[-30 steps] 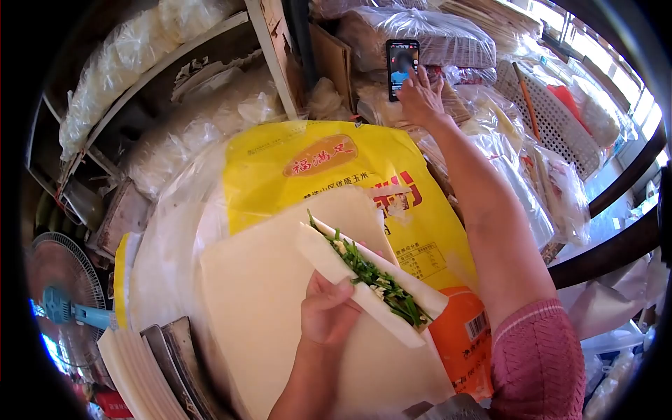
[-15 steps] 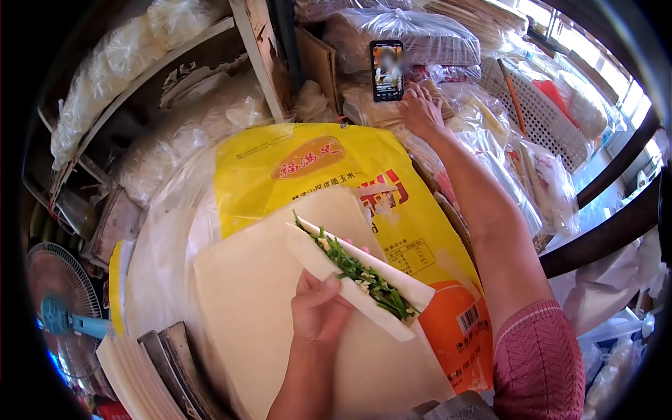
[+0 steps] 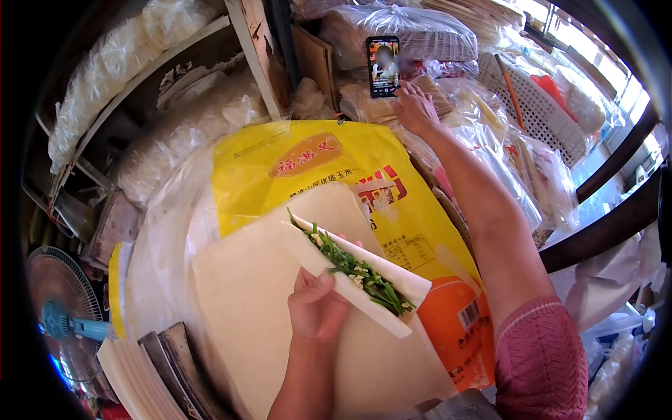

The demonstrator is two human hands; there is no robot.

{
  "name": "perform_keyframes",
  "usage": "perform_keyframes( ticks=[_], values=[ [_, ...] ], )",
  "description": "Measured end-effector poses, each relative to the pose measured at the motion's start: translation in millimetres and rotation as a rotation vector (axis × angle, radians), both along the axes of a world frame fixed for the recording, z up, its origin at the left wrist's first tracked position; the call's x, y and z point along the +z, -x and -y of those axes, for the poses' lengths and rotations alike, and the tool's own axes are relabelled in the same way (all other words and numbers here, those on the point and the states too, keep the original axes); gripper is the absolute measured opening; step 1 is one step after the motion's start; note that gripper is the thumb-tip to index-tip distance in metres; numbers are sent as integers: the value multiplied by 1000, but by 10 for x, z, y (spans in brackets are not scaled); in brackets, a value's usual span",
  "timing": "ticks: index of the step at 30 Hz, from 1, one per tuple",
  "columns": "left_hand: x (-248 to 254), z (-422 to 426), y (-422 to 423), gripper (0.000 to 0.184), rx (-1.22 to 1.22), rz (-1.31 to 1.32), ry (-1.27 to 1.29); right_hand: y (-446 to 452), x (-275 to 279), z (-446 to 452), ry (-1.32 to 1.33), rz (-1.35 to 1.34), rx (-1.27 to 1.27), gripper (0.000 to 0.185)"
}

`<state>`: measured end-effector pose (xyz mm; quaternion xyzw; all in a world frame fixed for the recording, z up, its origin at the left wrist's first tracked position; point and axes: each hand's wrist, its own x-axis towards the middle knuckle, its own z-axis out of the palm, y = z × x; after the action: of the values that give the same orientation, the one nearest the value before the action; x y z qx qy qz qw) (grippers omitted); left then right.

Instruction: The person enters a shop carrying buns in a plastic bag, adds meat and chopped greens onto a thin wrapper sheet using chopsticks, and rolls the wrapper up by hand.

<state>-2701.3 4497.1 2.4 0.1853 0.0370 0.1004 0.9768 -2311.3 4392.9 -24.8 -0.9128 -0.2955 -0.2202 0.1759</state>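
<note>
My left hand [image 3: 318,304] is closed around a folded wrap [image 3: 360,276], thumb on the near side and fingertips showing behind it. The wrap is a pale, thin sheet folded into a trough, filled with chopped green stalks and yellowish-white crumbly bits. It is held at a slant above large flat pale sheets [image 3: 241,294]. My right hand [image 3: 418,112] reaches far forward with fingers stretched out, beside the lower right corner of a phone [image 3: 383,66]. The phone stands upright with a lit screen. Whether a fingertip touches it I cannot tell.
A yellow and orange printed sack [image 3: 245,157] lies under the sheets. At lower left are a fan [image 3: 63,308] and a stack of pale slabs [image 3: 133,378]. Plastic-wrapped packs [image 3: 427,35] and a white perforated basket [image 3: 546,115] stand behind. A dark bar [image 3: 595,227] crosses the right.
My right fingers have come slightly closer to the phone's lower corner. The whole view has shifted a little; my left hand keeps its hold on the wrap.
</note>
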Motion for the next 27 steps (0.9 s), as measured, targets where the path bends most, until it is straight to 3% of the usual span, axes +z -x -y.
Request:
perform_keyframes(
  ticks=[13,27],
  values=[
    [-22,-17,2,63,-11,8,9,126,52,-110,68,-73,-8,35],
    [-3,2,-12,61,-25,30,-7,180,37,30,-129,45,22,31]
  ],
)
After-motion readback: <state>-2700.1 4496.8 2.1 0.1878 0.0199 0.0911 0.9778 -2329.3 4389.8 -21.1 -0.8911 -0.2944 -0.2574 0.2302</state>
